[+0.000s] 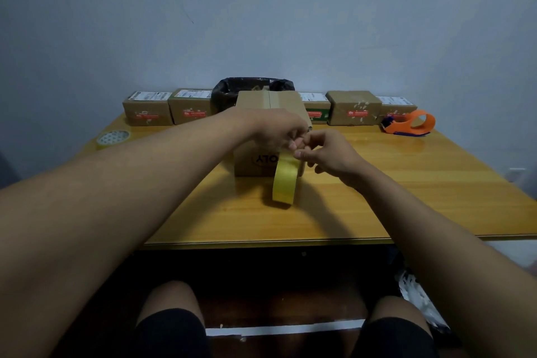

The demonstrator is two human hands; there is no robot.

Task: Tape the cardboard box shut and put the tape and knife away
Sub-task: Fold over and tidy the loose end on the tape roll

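**Tape roll held on edge before the box**

A yellow tape roll (285, 180) is seen standing on edge on the table (406, 183), just in front of the box (268, 102) and touching or nearly touching its near face. The box is placed at the table's centre; its top flaps are closed, and a strip of tape is visible along the top seam.

Both hands are brought together over the top of the roll, at the box's near upper edge. The left hand (273, 128) is curled, its fingers pinched at the roll's upper rim. The right hand (328, 151) is likewise curled, with thumb and forefinger closed on the roll or its free end; which of the two cannot be told, as the fingers hide the contact. The fingertips of the two hands are nearly touching.

A second, clear tape roll (113, 138) is lying flat at the table's left edge, well apart from the hands. An orange dispenser (409, 123) is resting at the far right. A row of small parcels (146, 107) is lined up along the wall, with a black bag (252, 86) behind the box. No knife can be made out.
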